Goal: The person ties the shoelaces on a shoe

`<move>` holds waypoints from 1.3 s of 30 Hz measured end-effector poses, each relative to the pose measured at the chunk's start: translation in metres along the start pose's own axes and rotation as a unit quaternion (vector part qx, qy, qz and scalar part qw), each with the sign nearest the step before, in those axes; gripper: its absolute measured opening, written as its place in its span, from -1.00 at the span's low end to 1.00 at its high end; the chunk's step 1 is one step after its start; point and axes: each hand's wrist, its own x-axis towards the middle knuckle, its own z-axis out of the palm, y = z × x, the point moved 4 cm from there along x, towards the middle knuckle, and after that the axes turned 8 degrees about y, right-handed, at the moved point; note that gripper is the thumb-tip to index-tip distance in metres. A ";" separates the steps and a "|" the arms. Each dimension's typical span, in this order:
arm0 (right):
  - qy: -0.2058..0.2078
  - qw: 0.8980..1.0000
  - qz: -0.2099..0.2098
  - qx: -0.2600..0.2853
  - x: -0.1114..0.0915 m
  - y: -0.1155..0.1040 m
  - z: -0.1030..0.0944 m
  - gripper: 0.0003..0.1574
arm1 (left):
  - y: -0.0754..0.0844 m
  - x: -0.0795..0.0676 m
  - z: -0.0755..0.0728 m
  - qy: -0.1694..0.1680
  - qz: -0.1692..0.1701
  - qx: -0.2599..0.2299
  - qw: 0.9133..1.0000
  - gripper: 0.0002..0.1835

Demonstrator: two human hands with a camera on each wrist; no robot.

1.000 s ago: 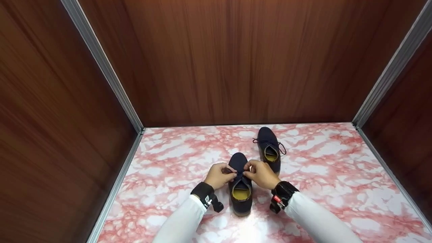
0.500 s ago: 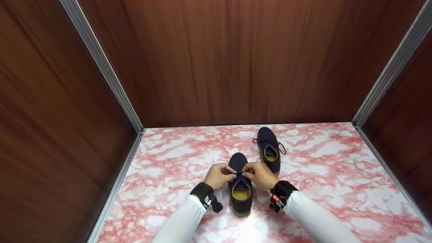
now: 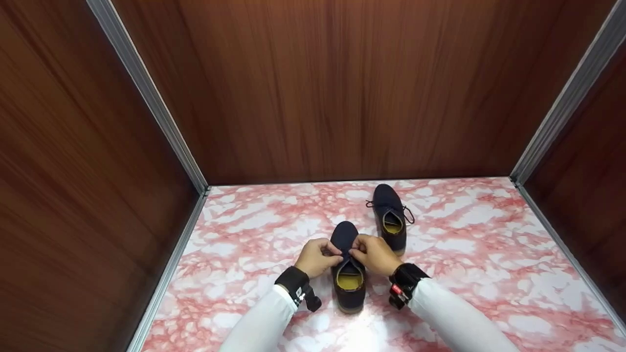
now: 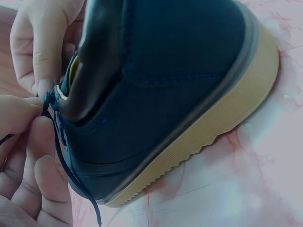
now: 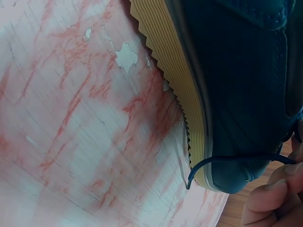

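A dark navy lace-up shoe (image 3: pixel 350 296) with a yellow lining stands on the pink-and-white marbled surface, toe pointing away. Over its lacing both hands meet. My left hand (image 3: pixel 315 259) pinches the dark shoelace (image 4: pixel 59 137) between thumb and forefinger, and one lace end hangs down beside the shoe in the left wrist view. From the other side my right hand (image 3: pixel 376 255) pinches the lacing too. In the right wrist view a lace end (image 5: pixel 227 160) runs from its fingers across the shoe's side. Fingers partly hide the knot area.
The matching shoe (image 3: pixel 387 198) stands farther back to the right, its laces spread to both sides. Brown wood-grain panels (image 3: pixel 313 98) with grey metal corner strips (image 3: pixel 156 98) enclose the marbled surface (image 3: pixel 254 220) at the back and sides.
My right hand has shifted slightly left, toward the left hand. The left hand has dipped a little. Both shoes have stayed in place.
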 end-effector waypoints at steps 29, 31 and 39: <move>0.059 0.997 0.038 0.013 -0.003 0.000 0.009 -0.71 | -0.002 -0.019 0.008 0.019 0.020 0.003 1.000 -0.89; 0.038 0.998 0.047 0.023 -0.003 0.002 0.007 -0.76 | -0.002 -0.019 0.008 0.020 0.018 0.003 1.000 -0.90; -0.057 0.990 0.086 0.100 -0.005 0.007 -0.003 -0.79 | -0.002 -0.019 0.008 0.020 0.016 0.003 1.000 -0.90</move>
